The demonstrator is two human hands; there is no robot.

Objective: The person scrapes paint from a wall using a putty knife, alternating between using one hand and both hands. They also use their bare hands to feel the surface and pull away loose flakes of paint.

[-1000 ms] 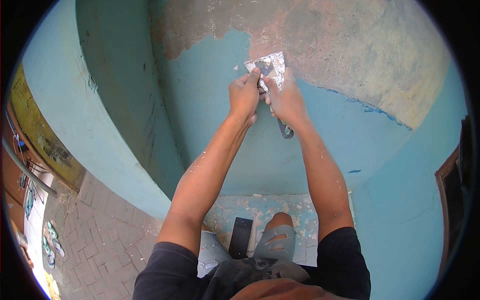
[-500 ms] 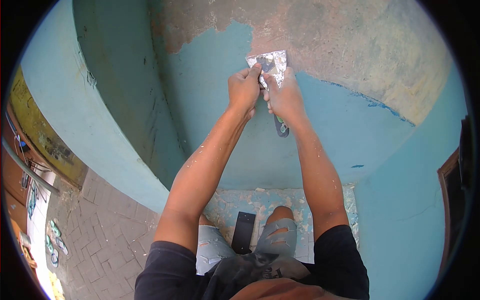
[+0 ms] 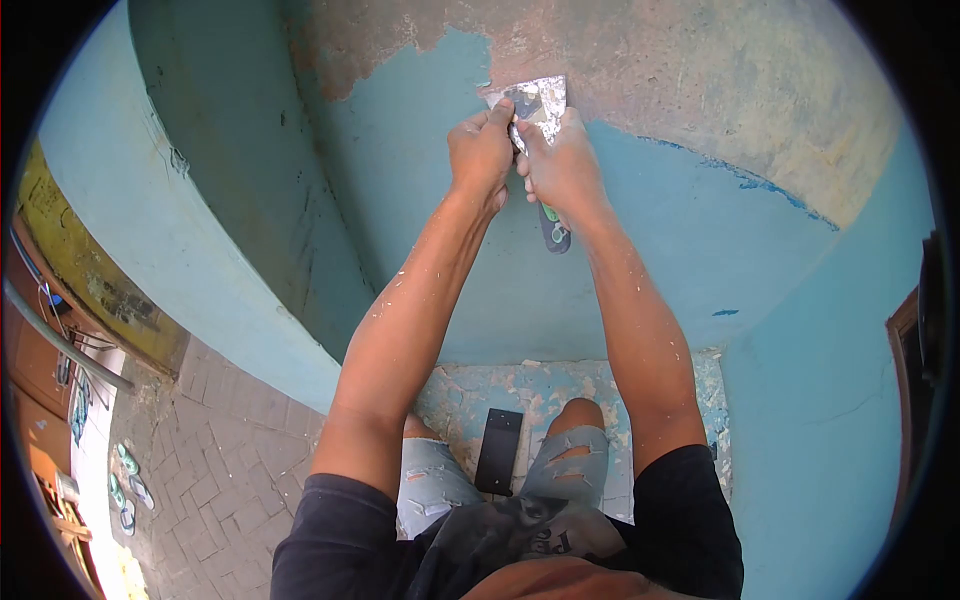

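Note:
Both hands are on a paint-spattered metal scraper [image 3: 548,105], whose wide blade lies against the wall at the border between blue paint [image 3: 420,130] and the bare, scraped plaster [image 3: 690,80]. My left hand [image 3: 482,155] pinches the blade's left side, thumb on top. My right hand [image 3: 562,165] is wrapped round the scraper near the base of the blade, its thumb pressing on the metal. Below my right hand the dark and green handle end [image 3: 555,232] sticks out. Pale paint flakes dot both forearms.
A black flat object [image 3: 499,450] lies between my knees on the flaking ledge [image 3: 650,385]. At left, a curved blue wall edge [image 3: 215,240] rises beside paving [image 3: 235,450]. Sandals [image 3: 128,485] lie at far left. A dark-framed opening [image 3: 905,390] is at right.
Both hands and the scraper appear slightly higher and further left in view. The surroundings have shifted too, with the ledge and sandals further right. The grip looks the same.

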